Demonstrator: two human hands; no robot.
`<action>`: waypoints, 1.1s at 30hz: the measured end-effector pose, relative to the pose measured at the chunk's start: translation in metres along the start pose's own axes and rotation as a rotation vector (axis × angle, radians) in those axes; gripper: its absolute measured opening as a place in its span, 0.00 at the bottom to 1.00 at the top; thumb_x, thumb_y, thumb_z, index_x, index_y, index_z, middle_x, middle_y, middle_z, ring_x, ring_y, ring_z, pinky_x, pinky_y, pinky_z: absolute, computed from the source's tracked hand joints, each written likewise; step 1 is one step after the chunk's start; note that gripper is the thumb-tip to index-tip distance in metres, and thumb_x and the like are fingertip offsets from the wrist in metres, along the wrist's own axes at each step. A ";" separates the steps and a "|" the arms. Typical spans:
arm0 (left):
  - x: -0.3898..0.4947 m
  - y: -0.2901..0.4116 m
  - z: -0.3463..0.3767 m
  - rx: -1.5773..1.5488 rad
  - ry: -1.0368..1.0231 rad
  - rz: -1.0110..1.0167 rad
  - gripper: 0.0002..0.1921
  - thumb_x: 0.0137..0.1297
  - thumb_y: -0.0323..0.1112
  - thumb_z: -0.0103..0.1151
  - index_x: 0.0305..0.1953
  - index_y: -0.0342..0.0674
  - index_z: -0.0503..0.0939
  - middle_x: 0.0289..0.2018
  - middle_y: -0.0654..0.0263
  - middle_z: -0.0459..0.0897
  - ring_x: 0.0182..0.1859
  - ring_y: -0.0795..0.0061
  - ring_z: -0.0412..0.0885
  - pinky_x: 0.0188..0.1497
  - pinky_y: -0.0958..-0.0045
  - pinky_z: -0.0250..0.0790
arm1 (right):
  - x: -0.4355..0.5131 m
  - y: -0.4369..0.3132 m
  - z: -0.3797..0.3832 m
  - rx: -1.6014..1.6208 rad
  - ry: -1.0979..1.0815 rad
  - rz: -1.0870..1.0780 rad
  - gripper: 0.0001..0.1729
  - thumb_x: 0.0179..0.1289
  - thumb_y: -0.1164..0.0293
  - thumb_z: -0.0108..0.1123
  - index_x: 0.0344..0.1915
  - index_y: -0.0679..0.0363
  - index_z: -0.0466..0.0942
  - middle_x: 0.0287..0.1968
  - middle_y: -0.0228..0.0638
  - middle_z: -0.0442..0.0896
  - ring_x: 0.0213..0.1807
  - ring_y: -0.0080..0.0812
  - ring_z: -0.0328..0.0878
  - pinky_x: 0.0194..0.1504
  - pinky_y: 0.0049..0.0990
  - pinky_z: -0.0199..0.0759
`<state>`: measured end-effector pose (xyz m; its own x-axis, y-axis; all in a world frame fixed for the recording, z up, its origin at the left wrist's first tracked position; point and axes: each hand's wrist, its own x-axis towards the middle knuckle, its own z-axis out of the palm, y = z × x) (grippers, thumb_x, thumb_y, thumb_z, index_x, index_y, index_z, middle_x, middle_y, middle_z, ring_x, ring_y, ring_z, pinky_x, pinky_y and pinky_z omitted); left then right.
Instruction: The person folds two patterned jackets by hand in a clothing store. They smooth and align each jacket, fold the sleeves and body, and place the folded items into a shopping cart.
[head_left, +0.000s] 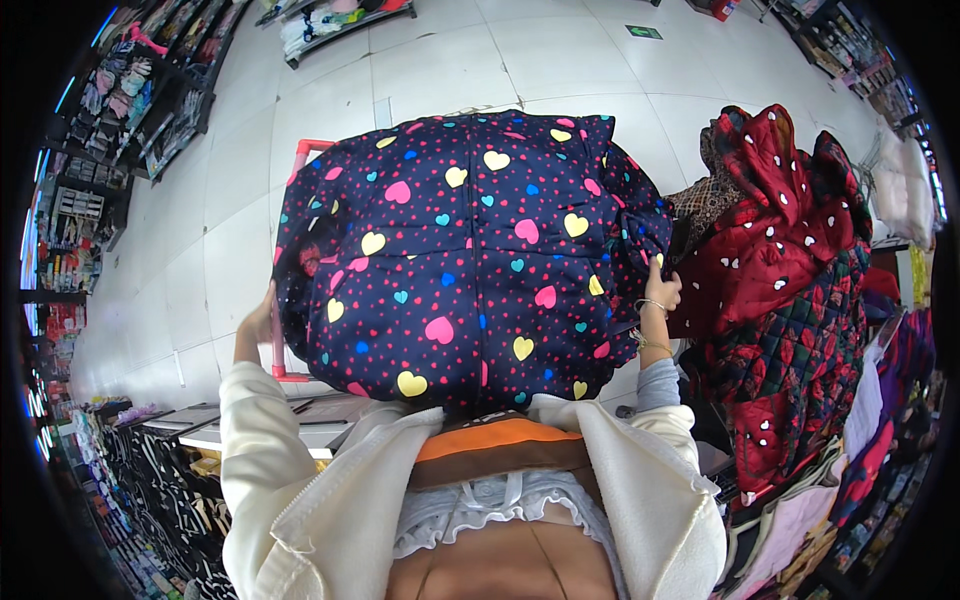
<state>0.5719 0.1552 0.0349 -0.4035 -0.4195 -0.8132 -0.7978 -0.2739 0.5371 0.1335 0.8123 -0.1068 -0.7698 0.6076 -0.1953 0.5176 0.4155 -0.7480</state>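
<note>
A padded navy garment (465, 262) printed with pink, yellow, blue and teal hearts lies spread out in front of me, a seam or closure running down its middle. Under its left side shows a red tubular frame (278, 345). My left hand (259, 319) is at the garment's left edge beside this frame; its fingers are partly hidden. At the right edge, my right hand (663, 289) grips the bunched fabric, thumb up, with bracelets on the wrist.
To the right, red quilted garments with white hearts (780, 232) and a dark leaf-patterned quilted garment (795, 337) are piled up. Shelves of goods (150, 90) line the left. Folded clothes (810, 495) lie lower right. Pale tiled floor (555, 60) stretches beyond.
</note>
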 end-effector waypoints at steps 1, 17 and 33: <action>0.006 -0.013 -0.005 -0.105 -0.202 -0.065 0.61 0.44 0.85 0.37 0.69 0.39 0.49 0.65 0.47 0.60 0.69 0.47 0.52 0.63 0.34 0.46 | 0.008 0.006 0.000 0.068 0.014 0.103 0.55 0.38 0.30 0.62 0.58 0.62 0.69 0.59 0.58 0.67 0.60 0.54 0.65 0.58 0.43 0.63; -0.038 0.201 0.008 -0.702 0.443 1.516 0.10 0.63 0.32 0.54 0.44 0.36 0.73 0.41 0.62 0.79 0.44 0.72 0.78 0.50 0.72 0.70 | 0.036 -0.047 0.013 -0.130 0.364 0.104 0.49 0.34 0.33 0.68 0.52 0.56 0.72 0.44 0.49 0.75 0.48 0.49 0.74 0.47 0.46 0.70; 0.101 0.273 0.266 1.176 0.263 1.688 0.30 0.61 0.38 0.54 0.64 0.40 0.62 0.66 0.55 0.61 0.69 0.52 0.54 0.70 0.52 0.41 | -0.031 -0.078 0.106 0.006 -0.116 -0.167 0.50 0.35 0.51 0.75 0.56 0.65 0.63 0.46 0.50 0.79 0.50 0.50 0.75 0.53 0.40 0.67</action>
<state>0.1940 0.2684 0.0398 -0.9084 0.2735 0.3161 0.3189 0.9424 0.1012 0.0774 0.6898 -0.1093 -0.8830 0.4480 -0.1397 0.3770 0.5000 -0.7797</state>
